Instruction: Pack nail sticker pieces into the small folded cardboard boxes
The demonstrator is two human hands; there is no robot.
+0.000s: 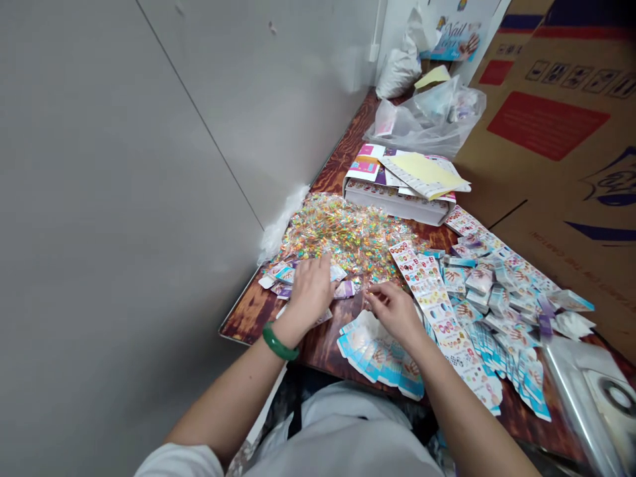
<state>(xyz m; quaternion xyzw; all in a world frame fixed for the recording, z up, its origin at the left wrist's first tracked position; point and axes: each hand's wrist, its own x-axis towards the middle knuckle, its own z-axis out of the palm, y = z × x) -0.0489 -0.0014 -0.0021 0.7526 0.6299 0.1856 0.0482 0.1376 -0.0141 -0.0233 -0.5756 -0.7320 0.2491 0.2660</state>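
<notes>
My left hand, with a green bangle at its wrist, lies palm down with its fingers stretched over flat blue and purple printed cartons. What is under the palm is hidden. My right hand is closed in a pinch at the near edge of a heap of small clear packets with orange, yellow and green bits in them. Whatever sits between the fingertips is too small to name. Below this hand, a fan of flat blue cartons lies on the dark wooden table.
Long printed sticker strips run beside several small filled boxes. A white box with papers and a clear plastic bag stand behind. A grey wall borders the left, a large brown carton the right. A tape roll lies near right.
</notes>
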